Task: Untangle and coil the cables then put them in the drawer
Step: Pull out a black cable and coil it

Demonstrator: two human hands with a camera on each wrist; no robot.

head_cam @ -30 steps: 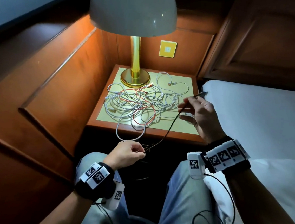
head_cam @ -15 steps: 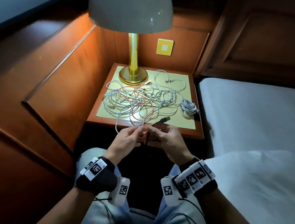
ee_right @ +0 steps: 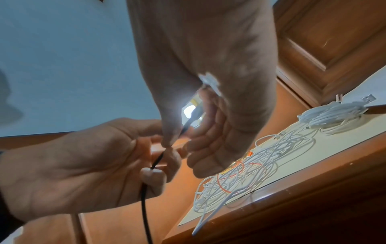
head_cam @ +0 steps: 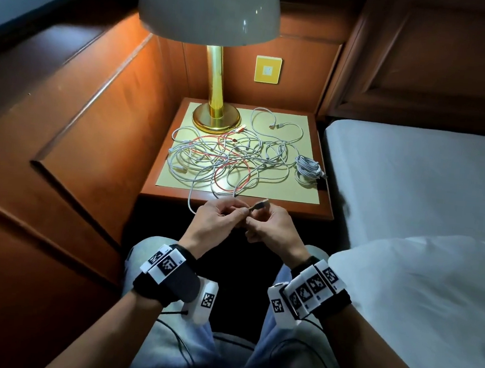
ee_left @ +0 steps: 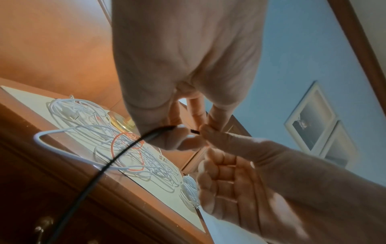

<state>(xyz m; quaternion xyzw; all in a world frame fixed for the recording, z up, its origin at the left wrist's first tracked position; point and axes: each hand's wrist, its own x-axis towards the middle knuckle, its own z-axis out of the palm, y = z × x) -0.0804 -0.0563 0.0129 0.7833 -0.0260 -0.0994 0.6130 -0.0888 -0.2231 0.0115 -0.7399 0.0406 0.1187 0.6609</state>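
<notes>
Both hands meet just in front of the nightstand (head_cam: 325, 211) and hold one black cable (ee_left: 100, 168). My left hand (head_cam: 241, 213) pinches it just behind the plug (head_cam: 260, 206). My right hand (head_cam: 254, 224) grips the same cable right beside it, fingers curled. The rest of the black cable (ee_right: 144, 206) hangs down from the left hand toward my lap. A tangle of white and red cables (head_cam: 226, 159) lies spread on the nightstand top. One white cable loop (head_cam: 189, 202) droops over its front edge. A coiled white cable bundle (head_cam: 308, 167) lies at the right side.
A brass lamp (head_cam: 216, 114) with a wide shade stands at the back left of the nightstand. Wooden wall panelling runs along the left and a bed (head_cam: 411, 184) lies on the right. A metal drawer handle (ee_left: 41, 226) shows below the nightstand top.
My right hand has drawn back from over the nightstand's right side to meet the left hand in front of the edge. The black cable is no longer stretched between them.
</notes>
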